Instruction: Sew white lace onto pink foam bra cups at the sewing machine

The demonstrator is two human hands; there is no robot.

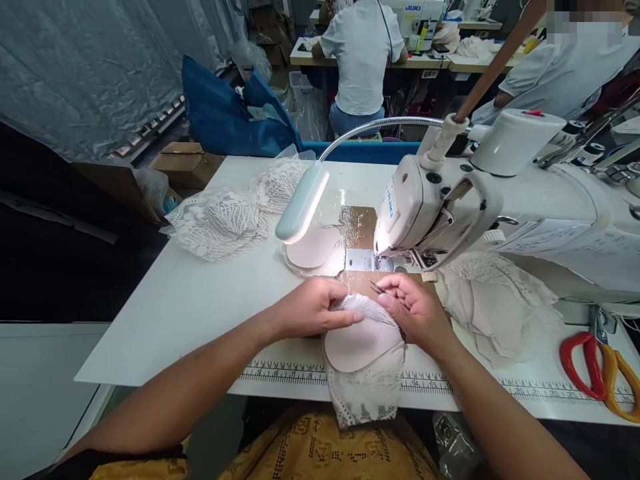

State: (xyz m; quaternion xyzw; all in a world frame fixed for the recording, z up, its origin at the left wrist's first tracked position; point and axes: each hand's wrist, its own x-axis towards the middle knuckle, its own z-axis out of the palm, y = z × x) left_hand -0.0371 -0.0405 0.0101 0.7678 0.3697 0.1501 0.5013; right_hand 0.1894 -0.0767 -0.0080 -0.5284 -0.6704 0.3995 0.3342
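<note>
A white lace piece (367, 393) with a smooth pale oval pad (361, 343) on it lies at the table's front edge, its lower end hanging over. My left hand (320, 307) pinches the upper left edge of the lace between thumb and fingers. At the upper right edge, my right hand (413, 307) is closed around small pointed metal tweezers (376, 288), whose tips point left. Just beyond both hands stands the needle area of a white sewing machine (407, 207). Another lace piece with a round pad (313, 248) rests left of the needle plate (360, 260).
A lamp (303, 203) on a bendy neck hangs over the white table (200, 320). Lace pieces lie in a pile (220, 223) at the left and a stack (493, 310) at the right. Scissors (600, 373) lie far right. Two people (363, 57) sit beyond.
</note>
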